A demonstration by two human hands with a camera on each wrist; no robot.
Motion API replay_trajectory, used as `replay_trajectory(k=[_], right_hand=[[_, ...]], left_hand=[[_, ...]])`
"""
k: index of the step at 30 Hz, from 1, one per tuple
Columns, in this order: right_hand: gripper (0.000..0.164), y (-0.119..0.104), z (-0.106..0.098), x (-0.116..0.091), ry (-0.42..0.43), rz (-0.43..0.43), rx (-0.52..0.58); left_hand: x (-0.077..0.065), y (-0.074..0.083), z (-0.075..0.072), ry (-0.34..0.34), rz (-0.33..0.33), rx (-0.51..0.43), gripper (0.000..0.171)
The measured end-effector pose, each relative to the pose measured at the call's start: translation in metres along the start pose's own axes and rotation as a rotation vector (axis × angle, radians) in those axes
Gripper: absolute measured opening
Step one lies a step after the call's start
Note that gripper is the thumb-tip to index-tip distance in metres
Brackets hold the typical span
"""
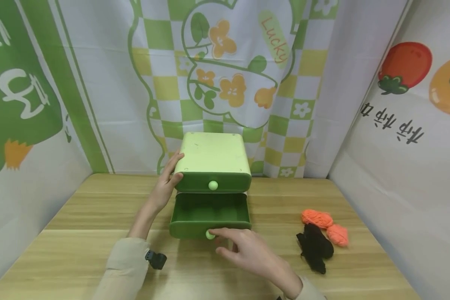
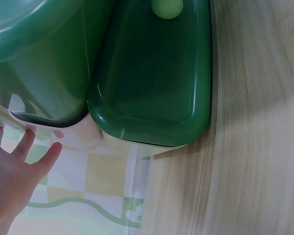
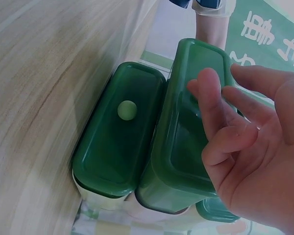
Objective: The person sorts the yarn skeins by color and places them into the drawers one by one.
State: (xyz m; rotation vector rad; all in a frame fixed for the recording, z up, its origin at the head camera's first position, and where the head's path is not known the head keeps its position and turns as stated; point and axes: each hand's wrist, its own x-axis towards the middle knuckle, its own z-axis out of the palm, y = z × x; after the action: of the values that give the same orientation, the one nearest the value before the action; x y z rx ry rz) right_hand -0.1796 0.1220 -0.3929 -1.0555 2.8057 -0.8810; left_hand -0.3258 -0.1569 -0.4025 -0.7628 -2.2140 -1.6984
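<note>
A small light-green drawer cabinet (image 1: 213,152) with dark green drawer fronts stands at the back of the table. Its middle drawer (image 1: 210,208) is pulled out, and the inside that shows holds nothing. Above it the top drawer (image 1: 195,182) is closed, as is the bottom drawer (image 3: 112,147) in the right wrist view. My left hand (image 1: 166,185) rests against the cabinet's left side, fingers spread, thumb near the front edge. With index and middle fingers, my right hand (image 1: 247,250) holds the middle drawer's round knob (image 1: 209,235); the thumb stays apart. That knob is hidden in the right wrist view.
Two bundles of orange yarn (image 1: 316,218) lie on the right of the table (image 1: 78,233), beside a soft black bundle (image 1: 315,248). A patterned curtain (image 1: 165,54) hangs close behind the cabinet. Printed white sheets stand at both sides.
</note>
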Motion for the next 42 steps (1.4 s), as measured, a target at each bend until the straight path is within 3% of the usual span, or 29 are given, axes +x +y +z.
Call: replay_trajectory(k=[13,24,30,42], right_hand=[[0.031,0.004,-0.012,-0.009,0.041,-0.038,0.029],[0.025,0.014,-0.029,-0.020,0.005,-0.057,0.011],[0.024,0.024,-0.037,-0.033,-0.029,-0.008,-0.015],[0.022,0.038,-0.060,-0.042,0.004,0.069,-0.055]], left_hand=[[-0.001,0.010,0.001,-0.008,-0.031,-0.008,0.066],[-0.001,0.002,-0.002,0.010,-0.006,0.017,0.060],[-0.004,0.002,0.001,0.007,-0.016,0.010,0.059],[-0.004,0.008,-0.001,-0.025,-0.051,-0.011,0.062]])
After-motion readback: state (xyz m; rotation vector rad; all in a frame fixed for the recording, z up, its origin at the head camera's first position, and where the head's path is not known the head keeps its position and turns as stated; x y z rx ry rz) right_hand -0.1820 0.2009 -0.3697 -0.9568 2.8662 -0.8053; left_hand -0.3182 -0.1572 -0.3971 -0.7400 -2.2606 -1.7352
